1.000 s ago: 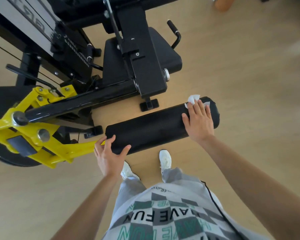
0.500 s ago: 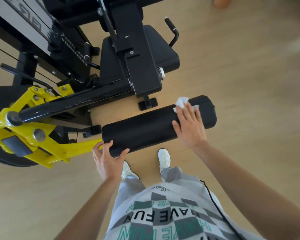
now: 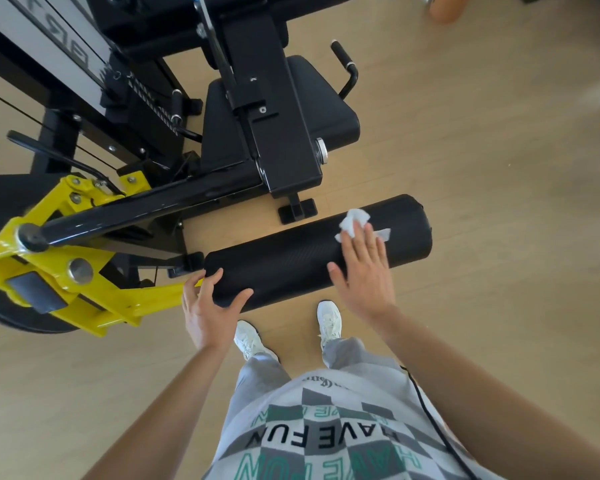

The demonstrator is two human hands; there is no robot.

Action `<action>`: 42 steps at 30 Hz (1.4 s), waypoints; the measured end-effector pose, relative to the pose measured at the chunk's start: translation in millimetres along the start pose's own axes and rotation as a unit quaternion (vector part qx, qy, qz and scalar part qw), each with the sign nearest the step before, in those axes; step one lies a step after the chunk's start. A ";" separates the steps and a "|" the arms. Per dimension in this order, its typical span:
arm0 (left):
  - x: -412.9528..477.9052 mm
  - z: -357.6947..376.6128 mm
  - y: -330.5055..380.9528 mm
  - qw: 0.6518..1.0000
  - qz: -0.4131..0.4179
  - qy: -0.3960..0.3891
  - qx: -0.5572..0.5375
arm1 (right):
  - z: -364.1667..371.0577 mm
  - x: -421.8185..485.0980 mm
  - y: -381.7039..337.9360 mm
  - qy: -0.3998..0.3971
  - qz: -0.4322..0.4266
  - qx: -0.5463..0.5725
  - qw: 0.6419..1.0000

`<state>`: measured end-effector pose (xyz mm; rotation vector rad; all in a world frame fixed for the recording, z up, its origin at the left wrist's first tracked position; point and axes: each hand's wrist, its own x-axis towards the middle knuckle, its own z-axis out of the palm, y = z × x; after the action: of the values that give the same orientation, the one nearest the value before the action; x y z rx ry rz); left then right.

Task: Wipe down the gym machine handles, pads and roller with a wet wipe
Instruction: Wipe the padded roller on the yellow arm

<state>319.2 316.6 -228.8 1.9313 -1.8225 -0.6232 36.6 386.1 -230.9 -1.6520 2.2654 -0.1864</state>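
Where the roller lies: the black padded roller (image 3: 291, 258) runs crosswise just in front of my legs. Its long axis goes from a near-left end beside the yellow lever arm (image 3: 84, 282) to a free end at far right.
Right hand: my right hand (image 3: 364, 271) lies flat on top of the roller, to the right of its middle, with the fingers straight, close together and pressing down.
Wet wipe: the white, bunched wet wipe (image 3: 352, 221) is trapped under my right fingertips, and part of it sticks out beyond them on the roller's far side.
Left hand: my left hand (image 3: 205, 306) has its fingers and thumb curled round the roller's left end, steadying it, well apart from the right hand.
Coming move, as I judge it: most of the roller's length lies left of the wipe, between my hands, so a stroke would follow the long axis toward my left hand. The right hand is already placed for it.
Surface: the covering is dark, finely textured and rounded, so a flat palm probably meets only a strip at a time.
Room: the floor (image 3: 499, 168) is pale wood. A black seat pad (image 3: 312, 112) and a curved handle (image 3: 343, 62) lie beyond the roller.
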 end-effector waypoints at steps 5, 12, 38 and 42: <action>8.4 -6.1 1.1 1.000 0.002 -0.020 0.011 | 0.7 0.2 -1.7 -0.015 -0.074 -0.036 0.996; 13.0 -6.3 6.5 1.000 -0.014 -0.024 -0.005 | -7.3 1.0 30.5 0.012 0.024 -0.029 0.999; 0.1 -7.1 5.7 0.995 -0.092 -0.020 -0.022 | 3.6 44.0 -81.7 -0.071 -0.140 -0.027 0.987; -12.3 -6.3 0.9 0.988 -0.140 -0.021 -0.064 | 13.6 37.4 -114.7 -0.104 -0.225 -0.041 0.968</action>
<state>321.5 328.7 -222.6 2.1168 -1.5042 -0.8556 134.3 315.4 -216.7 -2.1029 1.7431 -0.0207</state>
